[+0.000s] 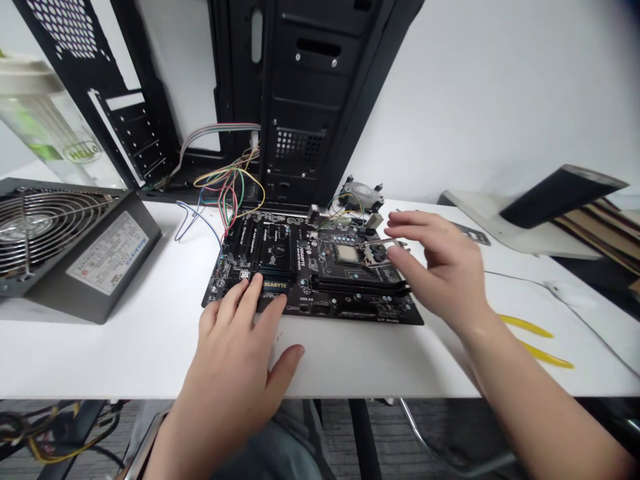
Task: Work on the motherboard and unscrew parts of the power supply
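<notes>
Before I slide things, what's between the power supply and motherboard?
In the head view, blue wiring and a stretch of white table lie between them.

Mobo (316, 268) on tbl (360, 363), PSU (107, 257) to L, tool handles (527, 326) to R, case (310, 93) behind.

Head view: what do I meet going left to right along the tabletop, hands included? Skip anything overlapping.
Power supply → left hand → processor → right hand → yellow handles.

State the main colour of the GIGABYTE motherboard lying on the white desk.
The GIGABYTE motherboard is mainly black, seen in the head view.
</notes>
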`<action>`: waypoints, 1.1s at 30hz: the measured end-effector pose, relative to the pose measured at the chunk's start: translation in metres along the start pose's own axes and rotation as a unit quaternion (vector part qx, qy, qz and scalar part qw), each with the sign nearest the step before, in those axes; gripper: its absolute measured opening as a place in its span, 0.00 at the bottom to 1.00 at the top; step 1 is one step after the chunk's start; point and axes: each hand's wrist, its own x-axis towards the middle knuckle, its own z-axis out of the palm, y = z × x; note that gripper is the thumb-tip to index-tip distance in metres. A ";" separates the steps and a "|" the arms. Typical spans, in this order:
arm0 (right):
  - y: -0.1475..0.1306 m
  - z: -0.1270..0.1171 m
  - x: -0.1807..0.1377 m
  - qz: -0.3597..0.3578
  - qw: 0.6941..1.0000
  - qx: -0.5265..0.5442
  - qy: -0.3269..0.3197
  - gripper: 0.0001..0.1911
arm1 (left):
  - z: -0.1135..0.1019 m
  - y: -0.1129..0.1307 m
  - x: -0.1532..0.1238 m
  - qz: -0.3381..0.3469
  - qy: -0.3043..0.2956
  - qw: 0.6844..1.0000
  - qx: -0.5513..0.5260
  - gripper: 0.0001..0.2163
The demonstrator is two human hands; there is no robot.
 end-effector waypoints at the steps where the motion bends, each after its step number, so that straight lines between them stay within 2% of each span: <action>1: 0.001 0.002 -0.001 -0.032 0.999 -0.028 0.004 0.06 | 0.000 0.000 0.000 0.000 0.001 1.000 -0.002 0.21; 4: 0.000 0.006 -0.002 -0.102 0.992 -0.069 -0.010 0.06 | 0.000 0.000 -0.001 0.007 0.008 1.000 -0.015 0.19; 10: -0.008 0.009 -0.005 -0.125 0.990 -0.053 -0.047 0.06 | -0.008 -0.005 -0.009 0.000 0.083 0.990 -0.112 0.13; 14: -0.021 0.014 -0.005 -0.155 0.984 -0.023 -0.085 0.06 | -0.024 -0.028 -0.011 -0.043 0.072 0.974 -0.211 0.10; 16: -0.032 0.018 -0.002 -0.194 0.975 -0.007 -0.110 0.07 | -0.034 -0.044 -0.005 -0.069 0.077 0.973 -0.206 0.11; 20: -0.063 0.027 0.004 -0.272 0.947 0.050 -0.163 0.08 | -0.051 -0.075 0.023 -0.125 0.010 0.983 -0.132 0.15; 24: -0.094 0.042 0.002 -0.268 0.934 0.083 -0.220 0.12 | -0.052 -0.087 0.051 -0.122 -0.065 0.989 -0.060 0.17; 28: -0.107 0.056 -0.005 -0.243 0.915 0.088 -0.309 0.19 | -0.044 -0.091 0.057 -0.105 -0.084 0.988 -0.077 0.16; 33: -0.106 0.059 -0.008 -0.239 0.910 0.105 -0.322 0.24 | -0.034 -0.095 0.049 -0.116 -0.077 0.983 -0.116 0.16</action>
